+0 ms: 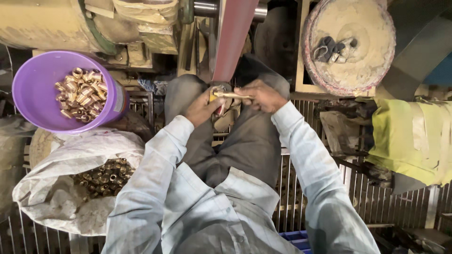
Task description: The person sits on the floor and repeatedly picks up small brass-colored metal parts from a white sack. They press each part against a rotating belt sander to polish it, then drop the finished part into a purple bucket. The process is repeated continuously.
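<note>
Seated, sleeved arms extended forward over the knees, left hand (201,109) and right hand (261,96) close together, fingers curled in a grip

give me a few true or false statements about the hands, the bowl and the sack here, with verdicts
1. The purple bowl holds shiny brass fittings. True.
2. The left hand and right hand are at the lower end of the red sanding belt, and the right holds a thin wooden stick. True.
3. The white sack is tied shut. False: it lies open, showing duller fittings inside.
4. The bowl sits at the person's right. False: it is at their left, above the sack.
5. The right hand reaches into the bowl. False: it is at the belt, far from the bowl.
</note>
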